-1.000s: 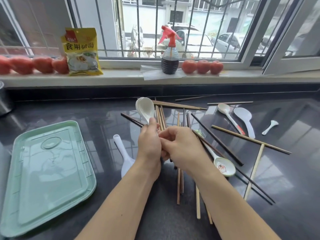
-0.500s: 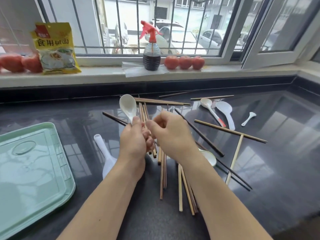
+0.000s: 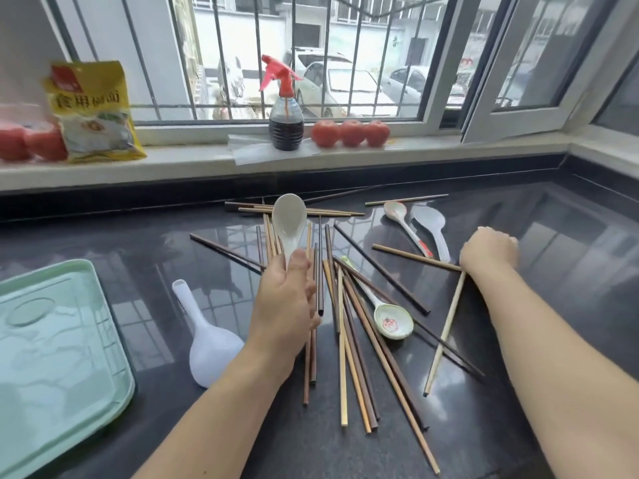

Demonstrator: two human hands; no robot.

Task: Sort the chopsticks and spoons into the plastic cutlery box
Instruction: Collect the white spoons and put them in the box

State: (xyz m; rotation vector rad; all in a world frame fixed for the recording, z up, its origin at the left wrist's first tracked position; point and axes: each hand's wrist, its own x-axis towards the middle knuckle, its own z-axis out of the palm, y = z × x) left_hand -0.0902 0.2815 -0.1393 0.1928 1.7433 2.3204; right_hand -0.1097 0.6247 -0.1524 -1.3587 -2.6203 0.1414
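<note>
We note the left hand (image 3: pixel 285 305) raised over the dark worktop (image 3: pixel 536 392), its grip pinching one white spoon (image 3: pixel 289 221) and a few dark chopsticks. The right hand (image 3: pixel 489 252) reaches far right, fingers curled down onto the worktop; we cannot tell what they hold. We count four more spoons lying loose: one clear scoop (image 3: pixel 207 344), one patterned spoon (image 3: pixel 392 321), two beyond. The green box (image 3: pixel 58 361) sits left. Three tomatoes (image 3: pixel 351 133) line the sill.
</note>
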